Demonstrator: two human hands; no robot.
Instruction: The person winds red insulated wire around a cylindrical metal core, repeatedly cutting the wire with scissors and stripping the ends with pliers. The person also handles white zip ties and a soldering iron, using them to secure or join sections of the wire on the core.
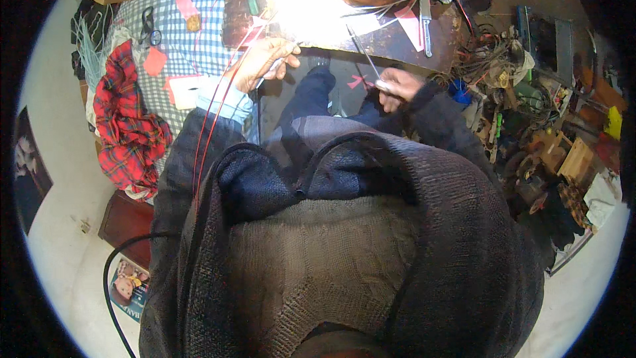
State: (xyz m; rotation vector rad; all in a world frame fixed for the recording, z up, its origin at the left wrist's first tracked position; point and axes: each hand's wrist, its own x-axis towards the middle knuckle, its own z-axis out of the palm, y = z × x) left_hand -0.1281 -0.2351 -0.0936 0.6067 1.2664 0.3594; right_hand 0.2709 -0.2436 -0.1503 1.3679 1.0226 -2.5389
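Glaring light washes out the tabletop (397, 40) at upper centre. The left hand (265, 63) has its fingers clamped on red wires (215, 116); the right hand (395, 85) pinches a thin metal rod (363, 56).

Harsh glare blooms at top centre, the foreground sits dim, perhaps slightly blurred, and fisheye edges bend.

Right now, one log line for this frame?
left hand: holds red wire | right hand: holds thin rod | bench: glare
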